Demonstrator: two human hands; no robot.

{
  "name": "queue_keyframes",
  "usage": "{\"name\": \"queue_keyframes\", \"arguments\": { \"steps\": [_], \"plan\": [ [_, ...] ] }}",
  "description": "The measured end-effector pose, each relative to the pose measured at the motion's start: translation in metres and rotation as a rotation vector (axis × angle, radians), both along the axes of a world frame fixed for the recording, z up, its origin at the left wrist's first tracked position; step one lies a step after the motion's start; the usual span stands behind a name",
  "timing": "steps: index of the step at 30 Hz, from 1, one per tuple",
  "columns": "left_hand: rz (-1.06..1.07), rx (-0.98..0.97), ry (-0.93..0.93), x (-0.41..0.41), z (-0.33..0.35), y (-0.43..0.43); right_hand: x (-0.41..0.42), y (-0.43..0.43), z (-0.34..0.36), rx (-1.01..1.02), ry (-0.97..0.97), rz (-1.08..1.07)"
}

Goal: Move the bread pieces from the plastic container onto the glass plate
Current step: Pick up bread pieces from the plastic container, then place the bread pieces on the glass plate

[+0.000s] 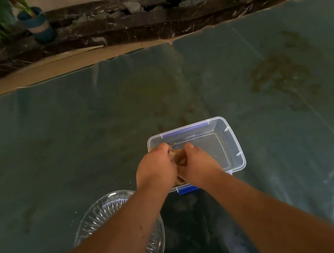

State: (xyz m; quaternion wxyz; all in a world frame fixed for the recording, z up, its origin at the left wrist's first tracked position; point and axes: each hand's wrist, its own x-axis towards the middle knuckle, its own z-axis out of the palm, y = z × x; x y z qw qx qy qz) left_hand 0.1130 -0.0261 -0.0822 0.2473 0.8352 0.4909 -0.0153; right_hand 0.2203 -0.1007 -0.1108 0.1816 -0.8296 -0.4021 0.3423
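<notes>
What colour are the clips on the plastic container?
Blue clips on the clear container, seen in the head view.

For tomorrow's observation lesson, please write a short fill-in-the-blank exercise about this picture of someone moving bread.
1. Both hands, left hand and right hand, hold bread pieces over the plastic ____.
2. The container has ____ clips.
3. The glass plate lies under the ____ forearm.
4. No bread shows on the ____ yet.

Missing words: container; blue; left; plate
</notes>
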Motion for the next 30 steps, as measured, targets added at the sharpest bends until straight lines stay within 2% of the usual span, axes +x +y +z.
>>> {"name": "queue_keyframes", "arguments": {
  "steps": [4, 10, 15, 19, 25, 30],
  "plan": [
    [0.064, -0.075, -0.108, -0.005, 0.004, 0.001, -0.003, 0.003, 0.010, -0.031, -0.114, -0.024],
    [0.162, -0.144, -0.295, -0.021, 0.031, 0.002, -0.004, 0.007, 0.050, 0.028, -0.222, -0.063],
    [0.263, -0.145, -0.410, -0.056, 0.062, 0.017, -0.014, 0.011, 0.090, 0.081, -0.151, -0.135],
    [0.324, -0.157, -0.445, -0.096, 0.081, 0.030, -0.036, 0.016, 0.117, 0.122, -0.118, -0.106],
    [0.404, -0.258, -0.493, -0.175, 0.086, 0.036, -0.101, 0.030, 0.139, 0.161, -0.006, 0.017],
    [0.515, -0.454, -0.535, -0.234, 0.060, 0.035, -0.146, 0.034, 0.115, 0.122, 0.110, 0.205]
  ]
}}
